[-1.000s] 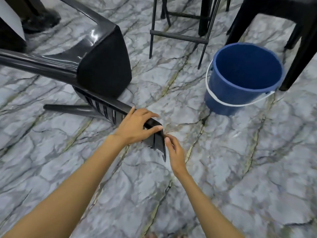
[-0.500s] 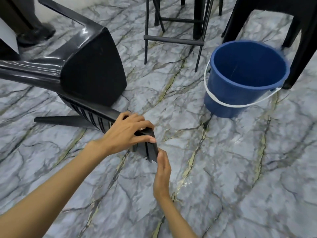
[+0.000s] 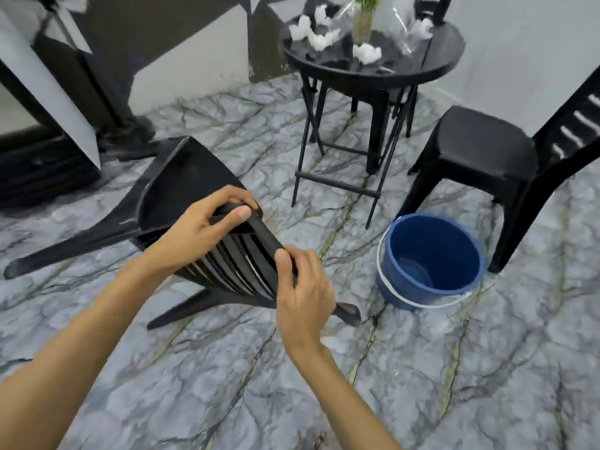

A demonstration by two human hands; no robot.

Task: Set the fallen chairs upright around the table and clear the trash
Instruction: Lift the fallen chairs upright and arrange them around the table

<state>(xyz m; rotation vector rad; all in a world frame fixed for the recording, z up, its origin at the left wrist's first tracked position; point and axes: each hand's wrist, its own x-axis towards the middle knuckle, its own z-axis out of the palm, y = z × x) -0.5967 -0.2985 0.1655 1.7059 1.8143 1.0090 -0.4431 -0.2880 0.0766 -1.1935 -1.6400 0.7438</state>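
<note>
A black plastic chair (image 3: pixel 181 186) is tilted partway off the marble floor, its slatted backrest toward me and its legs pointing left. My left hand (image 3: pixel 201 228) grips the top edge of the backrest at its far corner. My right hand (image 3: pixel 303 297) grips the same edge at the near corner, thumb on top. A round black table (image 3: pixel 435 64) stands at the back with crumpled white tissues (image 3: pixel 319 39), clear plastic wrappers (image 3: pixel 402 30) and a small plant vase on it. A second black chair (image 3: pixel 483 151) stands upright at the right.
A blue bucket (image 3: pixel 428 264) with a white handle sits on the floor right of my hands, beside the upright chair's legs. The table's thin folding legs (image 3: pixel 337 183) are just behind it. A dark cabinet and a wall close off the left.
Both hands have lifted the chair's backrest up off the floor, tilting the chair. My right hand went from touching the edge to gripping it. My view has risen and now takes in the table.
</note>
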